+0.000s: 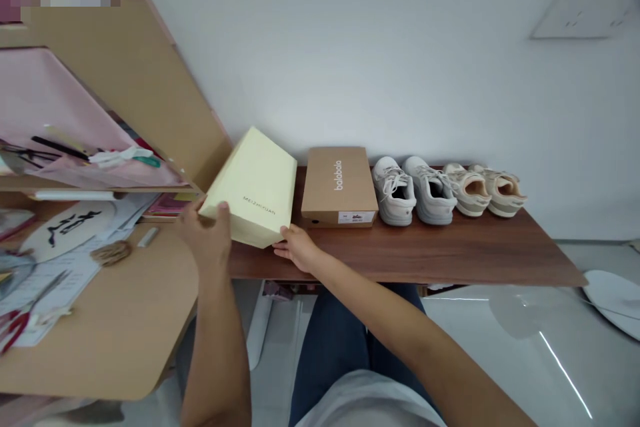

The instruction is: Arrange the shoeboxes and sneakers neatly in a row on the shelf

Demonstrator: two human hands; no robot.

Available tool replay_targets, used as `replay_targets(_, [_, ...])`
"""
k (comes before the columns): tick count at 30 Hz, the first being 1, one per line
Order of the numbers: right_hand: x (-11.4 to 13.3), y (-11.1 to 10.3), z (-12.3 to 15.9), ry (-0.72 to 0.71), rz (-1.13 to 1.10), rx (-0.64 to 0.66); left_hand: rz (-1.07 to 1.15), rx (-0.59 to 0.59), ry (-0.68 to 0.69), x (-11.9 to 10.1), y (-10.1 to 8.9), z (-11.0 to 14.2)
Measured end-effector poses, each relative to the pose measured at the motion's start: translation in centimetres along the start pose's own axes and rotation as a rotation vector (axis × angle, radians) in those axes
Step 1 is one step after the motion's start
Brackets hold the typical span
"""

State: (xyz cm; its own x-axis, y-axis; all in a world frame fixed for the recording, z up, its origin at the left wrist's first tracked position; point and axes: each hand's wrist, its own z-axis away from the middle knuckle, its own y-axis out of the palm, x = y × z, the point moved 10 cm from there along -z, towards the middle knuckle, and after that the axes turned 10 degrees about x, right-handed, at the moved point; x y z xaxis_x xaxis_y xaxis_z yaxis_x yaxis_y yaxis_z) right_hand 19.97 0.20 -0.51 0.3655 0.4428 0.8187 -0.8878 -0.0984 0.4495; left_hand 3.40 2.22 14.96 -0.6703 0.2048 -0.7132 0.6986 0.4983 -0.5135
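Observation:
A pale yellow shoebox (257, 180) marked MEIZHIYUAN is held tilted over the left end of a dark wooden bench (360, 253). My left hand (207, 227) grips its near left corner, thumb on the front. At the near right corner, my right hand (299, 247) has its thumb on the box and its fingers below. Just right of it a brown balabala shoebox (340, 183) lies on the bench. White-grey lace-up sneakers (415, 190) stand beside that box, then a pair of beige shoes (485, 190). The underside of the yellow box is hidden.
On the left is a light wooden desk (145, 300) with a rounded corner, holding red-handled scissors (30, 313), papers and a round white fan-like piece (70, 230). A shelf panel (135, 73) rises close to the yellow box. A wall socket plate (583, 5) is at upper right.

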Motion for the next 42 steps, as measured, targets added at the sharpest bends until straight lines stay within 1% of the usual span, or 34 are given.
replay_targets(1, [-0.9, 0.4, -0.1, 0.042, -0.066, 0.021, -0.07, -0.037, 0.039, -1.9, -0.5, 0.3])
replay_targets(2, [-1.6, 0.7, -0.1, 0.076, -0.092, 0.036, -0.134, -0.052, 0.085, -3.7, -0.7, 0.7])
replay_targets(4, [-2.0, 1.1, 0.3, 0.119, -0.07, 0.048, -0.218, -0.026, 0.174, -6.7, 0.0, 1.6])
replay_targets(5, [-1.9, 1.2, 0.7, 0.128, -0.048, 0.056, -0.239, 0.011, 0.213, -7.7, 0.6, 2.1])
replay_targets(7, [-0.8, 1.4, 1.6, 0.117, -0.033, 0.105, -0.273, 0.08, 0.281, -8.8, 1.7, 3.2])
replay_targets(11, [3.0, 2.2, 3.2, 0.028, -0.127, 0.321, -0.382, 0.171, 0.425, -9.0, 3.0, 5.3])
replay_targets(13, [4.3, 1.7, 3.1, 0.009, -0.134, 0.333, -0.447, 0.21, 0.488, -8.9, 3.7, 6.4])
replay_targets(15, [4.5, 0.8, 2.4, 0.03, -0.084, 0.269, -0.502, 0.268, 0.528, -8.8, 4.7, 7.2])
replay_targets(17, [4.2, 0.1, 1.7, 0.06, -0.016, 0.192, -0.531, 0.334, 0.546, -8.4, 6.2, 7.8])
replay_targets(19, [3.8, -0.6, 1.7, 0.072, 0.093, 0.117, -0.534, 0.383, 0.568, -7.8, 7.7, 8.1])
replay_targets(20, [4.0, -1.0, 2.1, 0.041, 0.192, 0.091, -0.528, 0.399, 0.583, -7.4, 8.4, 8.2])
replay_targets(21, [4.7, -1.2, 2.9, -0.025, 0.322, 0.079, -0.52, 0.416, 0.6, -6.9, 9.1, 8.3])
replay_targets(22, [5.8, -1.3, 4.2, -0.122, 0.469, 0.076, -0.514, 0.443, 0.621, -6.3, 9.8, 8.5])
replay_targets(24, [8.2, -1.7, 7.7, -0.355, 0.729, 0.059, -0.505, 0.522, 0.676, -5.3, 11.0, 9.4])
replay_targets(25, [9.3, -2.6, 9.6, -0.442, 0.806, 0.017, -0.5, 0.568, 0.704, -5.0, 11.4, 9.9])
replay_targets(26, [10.4, -4.1, 11.4, -0.501, 0.853, -0.061, -0.49, 0.61, 0.73, -4.9, 11.8, 10.5])
replay_targets(28, [12.3, -8.5, 14.4, -0.562, 0.91, -0.313, -0.428, 0.648, 0.753, -5.3, 11.9, 11.4])
replay_targets(30, [13.7, -13.1, 16.0, -0.575, 0.928, -0.58, -0.3, 0.619, 0.708, -6.6, 11.6, 11.3])
replay_targets(31, [13.9, -15.0, 16.0, -0.563, 0.918, -0.668, -0.224, 0.579, 0.648, -7.3, 11.6, 10.8])
replay_targets(32, [13.8, -16.5, 15.5, -0.54, 0.898, -0.709, -0.152, 0.532, 0.566, -7.8, 11.6, 10.0])
replay_targets(33, [13.4, -17.7, 14.5, -0.509, 0.866, -0.71, -0.093, 0.491, 0.468, -8.1, 12.0, 9.3])
replay_targets(35, [12.1, -19.1, 11.8, -0.432, 0.783, -0.638, -0.022, 0.464, 0.266, -8.3, 13.5, 8.0])
replay_targets(36, [11.4, -19.4, 10.6, -0.398, 0.742, -0.596, -0.009, 0.483, 0.182, -8.4, 14.6, 7.5])
replay_targets(38, [10.4, -19.8, 9.3, -0.357, 0.682, -0.547, -0.004, 0.536, 0.066, -8.6, 16.3, 7.1])
replay_targets(39, [10.1, -20.0, 9.2, -0.353, 0.665, -0.543, 0.002, 0.54, 0.026, -8.7, 16.6, 7.0])
replay_targets(40, [9.8, -20.3, 9.4, -0.354, 0.651, -0.554, 0.024, 0.522, -0.006, -8.7, 16.5, 7.0])
replay_targets(42, [9.3, -21.0, 10.2, -0.341, 0.61, -0.58, 0.142, 0.456, -0.055, -8.5, 15.6, 7.2])
